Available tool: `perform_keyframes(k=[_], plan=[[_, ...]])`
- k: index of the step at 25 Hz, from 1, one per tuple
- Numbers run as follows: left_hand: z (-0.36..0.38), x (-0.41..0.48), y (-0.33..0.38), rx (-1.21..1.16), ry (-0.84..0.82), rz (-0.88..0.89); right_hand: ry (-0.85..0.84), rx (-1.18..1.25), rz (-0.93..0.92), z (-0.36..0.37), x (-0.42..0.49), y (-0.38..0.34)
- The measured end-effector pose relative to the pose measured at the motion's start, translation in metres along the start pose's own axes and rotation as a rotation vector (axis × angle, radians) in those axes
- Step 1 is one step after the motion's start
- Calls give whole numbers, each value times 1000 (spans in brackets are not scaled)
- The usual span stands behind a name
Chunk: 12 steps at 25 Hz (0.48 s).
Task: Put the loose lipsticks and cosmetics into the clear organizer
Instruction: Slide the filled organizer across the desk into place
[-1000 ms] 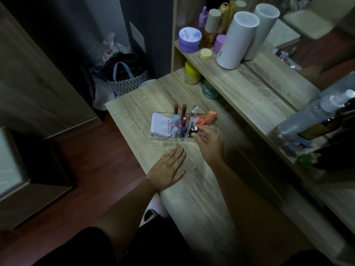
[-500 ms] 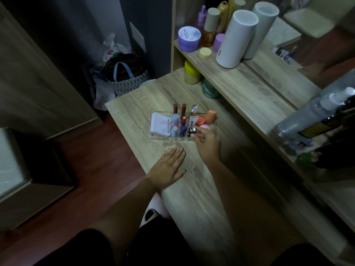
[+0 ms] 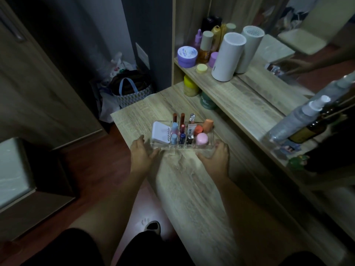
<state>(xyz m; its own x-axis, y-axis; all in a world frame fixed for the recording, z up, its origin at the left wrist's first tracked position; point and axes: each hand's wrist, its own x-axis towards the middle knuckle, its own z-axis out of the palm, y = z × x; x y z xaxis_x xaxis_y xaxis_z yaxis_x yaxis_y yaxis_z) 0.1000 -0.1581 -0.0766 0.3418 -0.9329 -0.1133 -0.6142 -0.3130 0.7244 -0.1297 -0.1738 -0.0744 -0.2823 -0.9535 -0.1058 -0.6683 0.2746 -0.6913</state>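
The clear organizer (image 3: 182, 148) stands on the wooden table (image 3: 192, 185). In it are a white compact (image 3: 161, 134), upright lipsticks (image 3: 182, 118), small tubes (image 3: 190, 129), a pink jar (image 3: 201, 139) and an orange sponge (image 3: 208, 124). My left hand (image 3: 142, 154) grips the organizer's front left corner, thumb on the front wall and fingers along the left end. At the front right corner my right hand (image 3: 215, 160) holds it the same way. I see no loose cosmetics on the table beside it.
A shelf (image 3: 240, 100) runs along the right with a purple jar (image 3: 187, 55), a white cylinder (image 3: 228, 57) and a spray bottle (image 3: 299, 120). Under it sit a yellow jar (image 3: 190, 86) and a green jar (image 3: 207, 102). A bag (image 3: 130, 91) stands on the floor.
My right hand left the compartments and went to the organizer's right end. My left hand rose from flat on the table to the left end. A pink jar now sits inside.
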Motion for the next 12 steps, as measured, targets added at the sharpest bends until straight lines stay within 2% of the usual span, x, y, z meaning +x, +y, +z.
perform_keyframes(k=[6,12], plan=[[4,42,3,40,-188,-4,-206,154,-39,-1,25,-2],[11,53,-2,-32,-229,72,-266,250,-28,4,37,1]])
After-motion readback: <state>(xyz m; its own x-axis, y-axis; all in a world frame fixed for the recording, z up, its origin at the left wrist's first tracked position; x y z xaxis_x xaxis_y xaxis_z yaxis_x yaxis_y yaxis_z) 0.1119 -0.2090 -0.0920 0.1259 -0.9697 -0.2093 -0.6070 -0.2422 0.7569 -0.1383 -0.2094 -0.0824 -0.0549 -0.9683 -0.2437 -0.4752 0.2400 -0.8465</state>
